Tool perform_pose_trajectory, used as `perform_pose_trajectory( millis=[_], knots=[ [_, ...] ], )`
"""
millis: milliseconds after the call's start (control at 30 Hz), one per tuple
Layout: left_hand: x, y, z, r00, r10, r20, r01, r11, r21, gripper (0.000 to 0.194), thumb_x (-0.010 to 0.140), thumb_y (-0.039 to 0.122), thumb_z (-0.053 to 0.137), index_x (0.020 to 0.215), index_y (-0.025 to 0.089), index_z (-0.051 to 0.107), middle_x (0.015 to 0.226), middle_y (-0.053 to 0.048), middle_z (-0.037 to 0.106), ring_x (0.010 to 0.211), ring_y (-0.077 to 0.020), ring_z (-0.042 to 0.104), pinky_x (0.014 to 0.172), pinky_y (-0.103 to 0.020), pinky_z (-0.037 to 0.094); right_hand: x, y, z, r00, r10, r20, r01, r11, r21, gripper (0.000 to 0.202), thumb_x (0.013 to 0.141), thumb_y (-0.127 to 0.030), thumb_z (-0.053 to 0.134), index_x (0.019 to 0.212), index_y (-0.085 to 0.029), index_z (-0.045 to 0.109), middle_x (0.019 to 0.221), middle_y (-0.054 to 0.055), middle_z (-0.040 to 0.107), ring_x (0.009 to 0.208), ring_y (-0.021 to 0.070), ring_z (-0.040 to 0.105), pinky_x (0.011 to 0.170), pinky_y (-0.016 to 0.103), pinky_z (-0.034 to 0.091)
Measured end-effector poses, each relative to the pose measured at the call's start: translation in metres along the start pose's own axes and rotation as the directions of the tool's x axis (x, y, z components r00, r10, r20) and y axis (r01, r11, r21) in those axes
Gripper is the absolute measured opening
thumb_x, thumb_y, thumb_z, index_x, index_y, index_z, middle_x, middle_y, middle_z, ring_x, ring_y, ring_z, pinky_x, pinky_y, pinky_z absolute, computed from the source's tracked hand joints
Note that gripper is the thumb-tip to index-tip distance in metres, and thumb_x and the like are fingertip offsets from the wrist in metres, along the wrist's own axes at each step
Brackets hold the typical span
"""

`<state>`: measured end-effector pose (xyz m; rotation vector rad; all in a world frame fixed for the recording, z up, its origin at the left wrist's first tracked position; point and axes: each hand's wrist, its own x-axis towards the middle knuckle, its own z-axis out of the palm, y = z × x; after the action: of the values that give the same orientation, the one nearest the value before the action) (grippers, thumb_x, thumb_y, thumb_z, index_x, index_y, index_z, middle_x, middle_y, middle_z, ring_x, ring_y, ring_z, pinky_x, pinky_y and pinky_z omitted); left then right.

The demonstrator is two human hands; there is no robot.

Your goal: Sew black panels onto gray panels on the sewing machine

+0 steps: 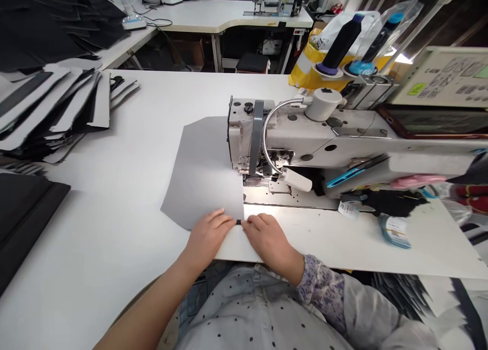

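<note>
A flat grey fabric panel (pixel 202 172) lies on the white table (pixel 125 152), reaching under the head of an industrial sewing machine (pixel 305 136). My left hand (pixel 208 235) rests flat on the panel's near edge. My right hand (pixel 269 238) presses down just beside it, fingertips at the panel's corner. A small dark piece (pixel 239 221) sits between the two hands' fingertips. The needle area (pixel 263 180) is lit by the machine's lamp (pixel 297 179), farther back than both hands.
Stacks of black and grey cut pieces (pixel 53 101) fill the left side. A dark stack (pixel 23 213) lies near the left edge. Thread cones (pixel 343 40) stand behind the machine, a control panel (pixel 446 78) at right. Black cloth and labels (pixel 392 208) lie right of the needle.
</note>
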<state>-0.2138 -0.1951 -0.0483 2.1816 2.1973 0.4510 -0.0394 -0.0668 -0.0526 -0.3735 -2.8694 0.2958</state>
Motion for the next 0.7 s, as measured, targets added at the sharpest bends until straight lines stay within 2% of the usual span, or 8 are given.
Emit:
perform_pose_trajectory(
  millis=[167,233,400,700],
  knots=[
    [0.064,-0.03,0.005,0.991,-0.124,-0.043,0.121,0.989,-0.085,0.027,0.093,0.021,0.045,0.104,0.024,0.07,0.105,-0.002,0.071,0.112,-0.0207,0.059,0.102,-0.039,0.047,0.046,0.03,0.004,0.995,0.084,-0.062,-0.09,0.991,-0.101,0.027,0.096,-0.02,0.045,0.115,-0.016,0.063,0.101,0.012,0.06,0.088,0.0231,0.05,0.078,0.037,0.041],
    [0.081,-0.039,0.005,0.986,-0.162,-0.043,0.156,0.981,-0.112,0.026,0.093,0.023,0.047,0.103,0.025,0.071,0.105,-0.002,0.071,0.112,-0.0211,0.059,0.1,-0.039,0.048,0.058,0.038,0.004,0.992,0.098,-0.082,-0.107,0.989,-0.106,0.029,0.096,-0.022,0.045,0.117,-0.014,0.063,0.1,0.013,0.06,0.089,0.0239,0.05,0.078,0.038,0.042],
    [0.089,-0.048,0.003,0.988,-0.149,-0.047,0.141,0.979,-0.147,0.027,0.093,0.024,0.046,0.103,0.025,0.071,0.105,-0.002,0.071,0.112,-0.0202,0.058,0.099,-0.038,0.048,0.065,0.04,0.005,0.985,0.122,-0.124,-0.135,0.986,-0.101,0.032,0.095,-0.024,0.047,0.12,-0.014,0.063,0.1,0.013,0.061,0.088,0.0244,0.051,0.078,0.037,0.044],
    [0.096,-0.056,0.007,0.986,-0.154,-0.069,0.141,0.976,-0.168,0.025,0.092,0.023,0.048,0.1,0.026,0.071,0.103,-0.002,0.071,0.112,-0.0192,0.058,0.098,-0.035,0.048,0.073,0.044,0.007,0.978,0.181,-0.102,-0.188,0.98,-0.064,0.032,0.093,-0.023,0.05,0.122,-0.015,0.063,0.095,0.013,0.061,0.089,0.0244,0.055,0.078,0.036,0.048]
  ],
)
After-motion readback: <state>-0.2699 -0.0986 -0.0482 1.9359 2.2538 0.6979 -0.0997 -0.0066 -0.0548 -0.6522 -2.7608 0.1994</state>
